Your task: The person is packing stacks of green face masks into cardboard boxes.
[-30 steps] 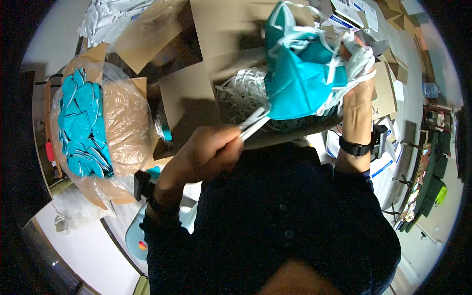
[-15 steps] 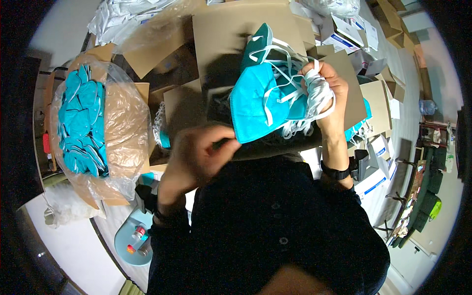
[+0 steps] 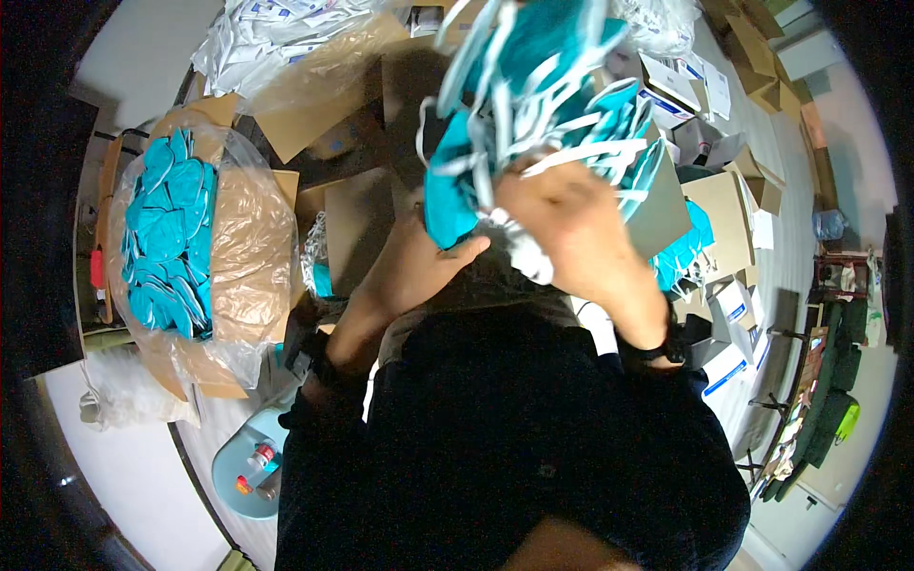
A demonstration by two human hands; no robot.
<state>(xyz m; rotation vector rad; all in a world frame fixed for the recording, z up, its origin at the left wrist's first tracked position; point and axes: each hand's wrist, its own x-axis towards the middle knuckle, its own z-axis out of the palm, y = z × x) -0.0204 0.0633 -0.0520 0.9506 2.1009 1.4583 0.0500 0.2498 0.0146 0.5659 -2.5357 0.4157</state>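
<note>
A bunch of teal face masks (image 3: 552, 48) with white ear loops is held up in front of me, smeared by motion at its top. My right hand (image 3: 566, 214) is closed round the gathered loops (image 3: 528, 257), which dangle below the fist. At the bunch's lower left, my left hand (image 3: 409, 262) cups the edge of a mask (image 3: 449, 214). Its thumb lies along the underside, and the other fingers are partly hidden behind the mask. Beneath the hands is a dark, open cardboard box, its flap (image 3: 362, 224) showing on the left.
To the left, a plastic-lined carton (image 3: 252, 252) holds many teal masks (image 3: 167, 233). More masks (image 3: 685, 243) lie in a box on the right, beside white and blue cartons (image 3: 728, 366). White packets (image 3: 286, 33) are piled at the back left. A light-blue stool (image 3: 233, 471) carries a bottle.
The bunch has swung upward and tipped over, loops now facing me. My right hand has moved left and turned back outward. My left hand has shifted up and right against the masks.
</note>
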